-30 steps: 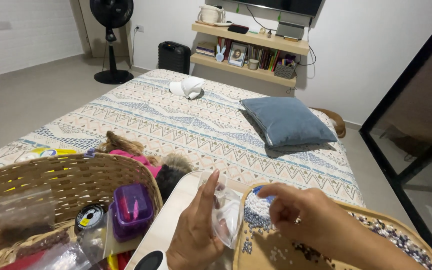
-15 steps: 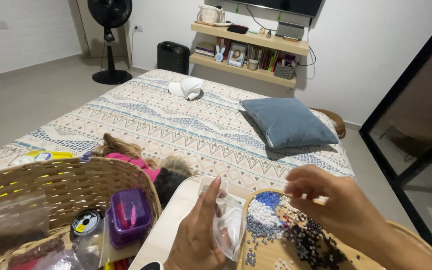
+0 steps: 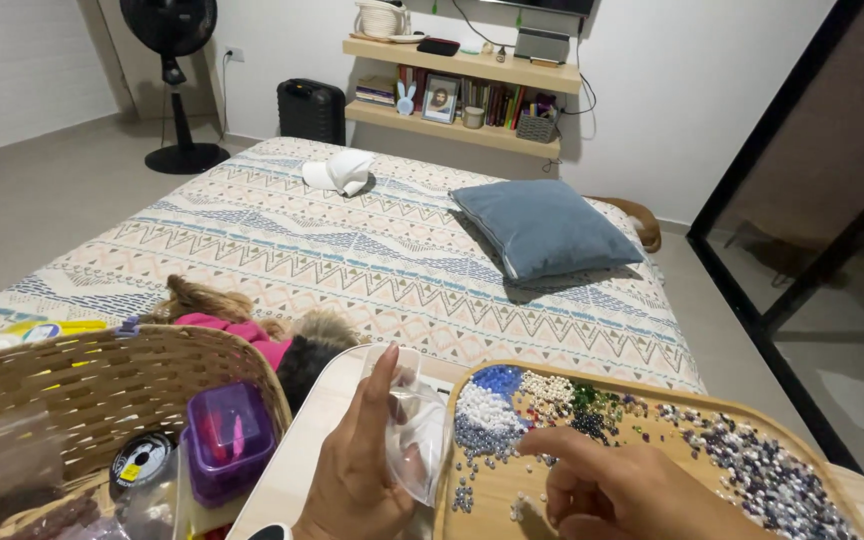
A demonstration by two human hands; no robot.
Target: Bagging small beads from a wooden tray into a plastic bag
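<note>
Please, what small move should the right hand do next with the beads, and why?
Probably pinch a few white beads and carry them to the small clear bag. The right hand hovers low over the wooden tray, its fingers pointing at that pile, while the left hand holds the bag upright just beside the tray.

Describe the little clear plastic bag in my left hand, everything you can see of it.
The small bag is clear, crinkled thin plastic, held upright with its mouth upward. The left hand pinches its left side. It hangs just left of the wooden tray's rim, beside the bead piles. Its contents are unclear.
</note>
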